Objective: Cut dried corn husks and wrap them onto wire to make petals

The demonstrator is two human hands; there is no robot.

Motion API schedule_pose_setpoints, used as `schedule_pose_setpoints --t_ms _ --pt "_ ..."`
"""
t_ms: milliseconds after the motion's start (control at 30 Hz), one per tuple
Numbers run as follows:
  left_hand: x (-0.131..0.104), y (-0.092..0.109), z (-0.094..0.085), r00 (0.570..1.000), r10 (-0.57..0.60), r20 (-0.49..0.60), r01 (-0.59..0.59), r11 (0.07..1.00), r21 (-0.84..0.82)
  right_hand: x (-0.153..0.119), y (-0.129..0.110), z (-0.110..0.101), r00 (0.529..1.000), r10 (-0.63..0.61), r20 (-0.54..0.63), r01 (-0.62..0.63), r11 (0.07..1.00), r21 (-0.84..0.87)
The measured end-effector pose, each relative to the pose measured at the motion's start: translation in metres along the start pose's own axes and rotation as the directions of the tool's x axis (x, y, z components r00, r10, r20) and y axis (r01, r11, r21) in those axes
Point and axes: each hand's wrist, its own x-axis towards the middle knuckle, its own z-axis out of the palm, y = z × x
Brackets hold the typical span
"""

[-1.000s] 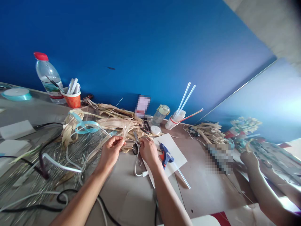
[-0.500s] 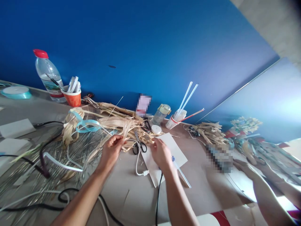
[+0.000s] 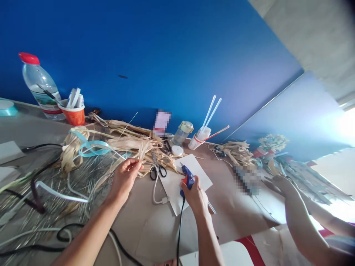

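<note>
My left hand pinches a pale, translucent strip of dried corn husk between thumb and fingertips, its end pointing up. In my right hand is a small blue hot glue gun with an orange trigger, its nozzle aimed away over a white sheet of paper. A clear glue stick juts from behind that hand. Black-handled scissors lie between my hands. Just beyond my left hand is a pile of dry corn husks.
Thin wires and cables spread over the left side. A bottle, an orange cup, a glass jar and a white cup with sticks stand along the blue wall. Another person's arms reach in from the right.
My right hand has taken hold of the glue gun and lifted it, nozzle forward. My left hand still pinches the husk strip. The whole view has shifted a little.
</note>
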Motion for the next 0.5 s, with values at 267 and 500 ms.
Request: schedule_pose_setpoints --t_ms 267,500 --pt "0.0017 -0.0022 -0.0011 1.0 0.005 0.006 -0.005 1.0 -0.02 -0.0008 0.006 -0.0062 0.946 0.221 -0.236 -0.081 0.869 0.489" --pt "0.005 -0.0067 -0.0018 0.999 0.034 0.0 -0.034 0.999 0.007 0.0038 0.0001 -0.0072 0.951 0.266 0.157 -0.186 0.088 0.979"
